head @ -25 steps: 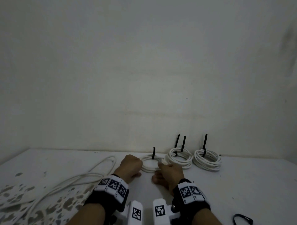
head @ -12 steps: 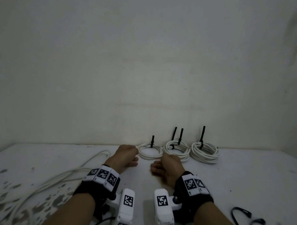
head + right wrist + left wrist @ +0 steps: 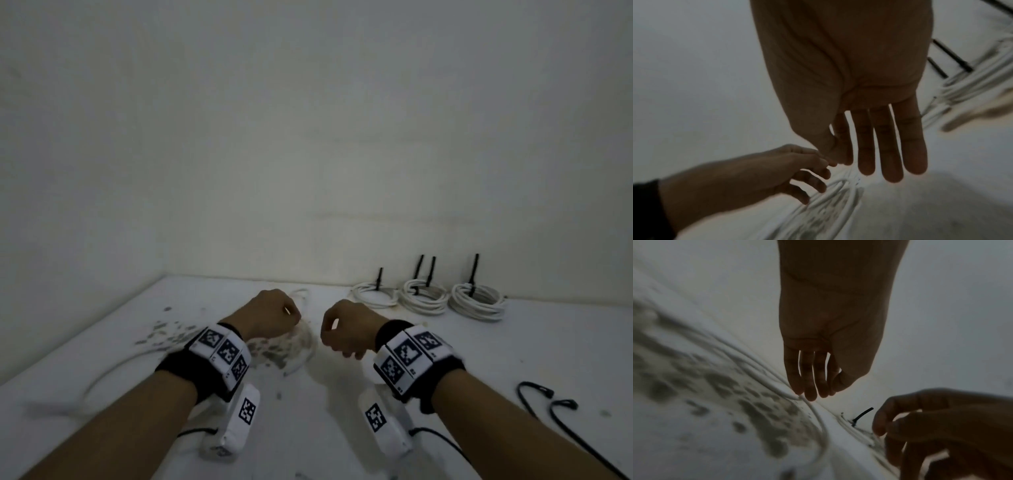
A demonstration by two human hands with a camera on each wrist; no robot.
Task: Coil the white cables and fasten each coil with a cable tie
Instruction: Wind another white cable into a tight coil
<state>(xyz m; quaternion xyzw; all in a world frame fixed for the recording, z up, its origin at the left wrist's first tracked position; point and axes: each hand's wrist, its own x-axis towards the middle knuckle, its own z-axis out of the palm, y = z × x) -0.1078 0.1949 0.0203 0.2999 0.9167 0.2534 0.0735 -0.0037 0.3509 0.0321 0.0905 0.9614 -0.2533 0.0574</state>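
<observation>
Both hands left the three tied coils (image 3: 424, 297): left hand (image 3: 272, 313) and right hand (image 3: 346, 327) hung slack-fingered (nothing held) over the loose cable (image 3: 301, 356).

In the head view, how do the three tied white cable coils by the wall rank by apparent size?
1. Right-hand white cable coil, thickest bundle.
2. Middle white cable coil, with two black ties.
3. Left-hand white cable coil, thinnest.
Right and middle look close; wide-angle distortion makes that order unsure.
</observation>
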